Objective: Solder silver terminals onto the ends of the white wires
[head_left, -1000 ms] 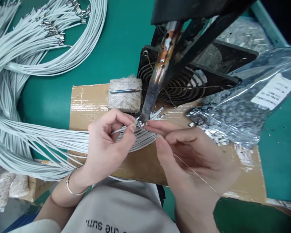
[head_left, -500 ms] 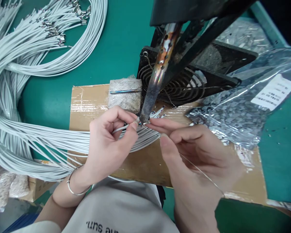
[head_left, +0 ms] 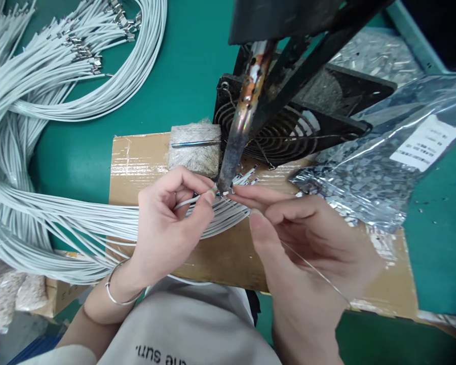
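My left hand (head_left: pixel 167 228) pinches the end of a white wire (head_left: pixel 190 202) between thumb and forefinger, right at the tip of a fixed soldering iron (head_left: pixel 238 132). My right hand (head_left: pixel 307 238) is closed on a thin solder wire (head_left: pixel 311 268) that trails back toward my body. Its forefinger stretches out to the iron's tip beside a small metal piece (head_left: pixel 228 191). Both hands hover over a taped cardboard pad (head_left: pixel 137 162). A bundle of white wires (head_left: pixel 61 218) runs under my left hand.
A black fan (head_left: pixel 289 132) stands behind the iron. A clear bag of small metal terminals (head_left: pixel 368 177) lies to the right. A wire-wool block with a metal pin (head_left: pixel 195 147) sits on the cardboard. More white wires with terminals (head_left: pixel 68 56) coil on the green table (head_left: pixel 182 66).
Both hands have lifted slightly toward the iron's tip, bringing the wire end up to it. Otherwise little has moved.
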Motion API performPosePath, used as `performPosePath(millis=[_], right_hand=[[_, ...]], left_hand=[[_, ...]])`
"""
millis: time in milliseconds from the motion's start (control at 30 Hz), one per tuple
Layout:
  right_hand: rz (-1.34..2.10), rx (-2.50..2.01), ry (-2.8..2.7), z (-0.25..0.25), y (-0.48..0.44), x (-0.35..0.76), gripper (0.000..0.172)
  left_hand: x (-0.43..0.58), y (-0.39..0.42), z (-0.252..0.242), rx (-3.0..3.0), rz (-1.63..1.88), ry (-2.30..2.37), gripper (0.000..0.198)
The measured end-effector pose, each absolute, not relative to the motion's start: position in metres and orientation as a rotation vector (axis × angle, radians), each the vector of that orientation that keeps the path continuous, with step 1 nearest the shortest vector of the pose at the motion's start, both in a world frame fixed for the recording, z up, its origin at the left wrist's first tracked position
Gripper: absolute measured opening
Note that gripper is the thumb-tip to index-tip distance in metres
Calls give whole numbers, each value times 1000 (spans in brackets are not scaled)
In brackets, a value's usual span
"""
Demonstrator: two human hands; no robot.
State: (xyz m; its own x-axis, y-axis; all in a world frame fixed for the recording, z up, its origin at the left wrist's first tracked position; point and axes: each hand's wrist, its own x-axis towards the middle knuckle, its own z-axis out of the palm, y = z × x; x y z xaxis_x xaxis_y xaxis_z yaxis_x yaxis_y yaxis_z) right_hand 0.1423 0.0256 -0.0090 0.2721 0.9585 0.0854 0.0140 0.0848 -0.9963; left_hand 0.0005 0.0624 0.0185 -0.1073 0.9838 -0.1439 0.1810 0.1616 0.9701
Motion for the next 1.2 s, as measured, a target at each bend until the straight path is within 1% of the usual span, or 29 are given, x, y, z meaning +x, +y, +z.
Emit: performPosePath(millis=[700,967,1200], right_hand=[[938,-1246,-1031,-9,26,140,20],[929,-1233,-1055,-10,27,142,20],[946,-1232,-1047,-12,26,142,20]], left_hand=[[-1,61,17,1197,1082,1492,19],[-1,61,17,1216,1082,1528,16],[0,61,16,1197,1081,1495,18]])
